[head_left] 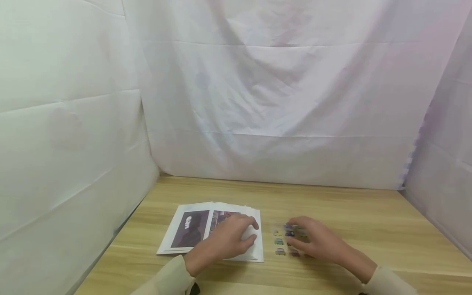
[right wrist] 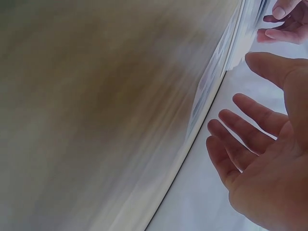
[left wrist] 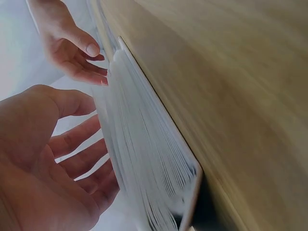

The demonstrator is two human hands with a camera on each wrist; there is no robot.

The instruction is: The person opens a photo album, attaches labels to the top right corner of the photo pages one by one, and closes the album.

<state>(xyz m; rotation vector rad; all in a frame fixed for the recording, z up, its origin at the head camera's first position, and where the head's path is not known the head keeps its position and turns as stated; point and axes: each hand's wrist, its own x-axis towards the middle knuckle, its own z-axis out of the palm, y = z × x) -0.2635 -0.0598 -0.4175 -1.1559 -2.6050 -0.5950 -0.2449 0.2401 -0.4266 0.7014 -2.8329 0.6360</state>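
Observation:
On the wooden table an album [head_left: 191,235] with white pages and dark printed pictures lies open. Its fanned stack of page edges [left wrist: 144,139] shows in the left wrist view. My left hand [head_left: 233,234] is over the right-hand page, fingers loosely bent and holding nothing. To the right of the album lies a clear sheet of small colourful vehicle stickers [head_left: 279,242]. Over that sheet is my right hand [head_left: 316,240], partly covering it. In the right wrist view its fingers [right wrist: 248,127] are spread and relaxed, apart from the thin sheet [right wrist: 209,82].
White cloth [head_left: 276,102] hangs behind the table and along both sides. The wooden tabletop [head_left: 387,229] extends right of the sticker sheet and behind the album.

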